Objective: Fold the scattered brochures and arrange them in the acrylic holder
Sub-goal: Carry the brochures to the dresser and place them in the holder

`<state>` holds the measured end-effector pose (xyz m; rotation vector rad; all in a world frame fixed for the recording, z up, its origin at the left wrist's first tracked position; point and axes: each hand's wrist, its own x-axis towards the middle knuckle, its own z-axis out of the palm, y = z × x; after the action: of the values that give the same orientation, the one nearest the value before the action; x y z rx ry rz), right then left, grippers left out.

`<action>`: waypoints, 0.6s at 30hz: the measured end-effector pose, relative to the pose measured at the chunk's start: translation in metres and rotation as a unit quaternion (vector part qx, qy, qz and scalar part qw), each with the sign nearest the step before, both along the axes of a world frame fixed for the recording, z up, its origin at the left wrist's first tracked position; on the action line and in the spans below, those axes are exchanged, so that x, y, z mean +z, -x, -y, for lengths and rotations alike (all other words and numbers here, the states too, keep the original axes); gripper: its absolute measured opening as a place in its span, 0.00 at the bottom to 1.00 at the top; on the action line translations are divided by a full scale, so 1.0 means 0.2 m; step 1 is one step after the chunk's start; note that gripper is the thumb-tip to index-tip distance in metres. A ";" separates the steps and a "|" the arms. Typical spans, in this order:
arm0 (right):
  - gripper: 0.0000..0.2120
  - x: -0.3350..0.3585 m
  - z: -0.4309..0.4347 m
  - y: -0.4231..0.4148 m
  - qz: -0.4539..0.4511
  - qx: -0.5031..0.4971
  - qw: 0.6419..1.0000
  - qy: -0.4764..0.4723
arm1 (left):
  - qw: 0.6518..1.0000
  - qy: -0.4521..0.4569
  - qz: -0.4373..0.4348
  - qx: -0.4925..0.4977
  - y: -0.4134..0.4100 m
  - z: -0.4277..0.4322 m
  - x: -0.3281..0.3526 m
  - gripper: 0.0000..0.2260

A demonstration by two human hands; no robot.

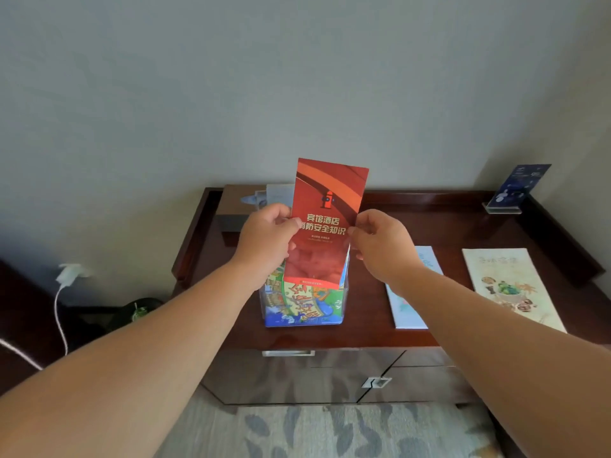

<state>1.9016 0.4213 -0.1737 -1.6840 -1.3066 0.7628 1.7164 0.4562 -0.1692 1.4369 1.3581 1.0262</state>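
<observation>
Big dark wood desk [429, 223] against the wall, patterned carpet [330, 431] below it. Lying flat on the right of the desk is a beige brochure [509, 285]. The red brochure [325, 206] is folded and held upright over the middle of the desk, with its bottom end down at the top of the holder [266, 302]. Honestly can't tell if it's actually inside the holder or just in front. The clear holder stands near the desk's front edge and already has a colourful brochure [304, 302] standing in it. Just right of the holder there's a pale blue brochure [408, 309] lying flat, partly under the right forearm. The left grip [267, 236] pinches the red brochure's left edge, thumb on the front and fingers curled behind. The right grip [380, 239] pinches the right edge the same way. Back right corner has a blue card [519, 188] in a little stand, and a white charger [67, 274] is plugged into the wall on the left.
</observation>
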 end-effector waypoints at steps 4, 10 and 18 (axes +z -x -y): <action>0.05 -0.07 -0.04 0.05 0.052 0.008 0.999 0.003 | 0.999 0.014 0.021 0.028 0.06 0.03 -0.08 0.02; 0.02 -0.14 -0.07 0.05 0.089 0.027 0.996 0.001 | 0.998 0.019 0.038 0.041 0.08 0.06 -0.17 0.03; 0.06 -0.24 -0.06 0.07 0.163 0.041 0.985 0.029 | 0.997 0.036 -0.011 0.069 0.10 0.08 -0.29 0.05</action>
<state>1.8871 0.4339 -0.2209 -1.8669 -1.5982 0.5921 1.6959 0.4393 -0.2270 1.3197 1.5123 1.0423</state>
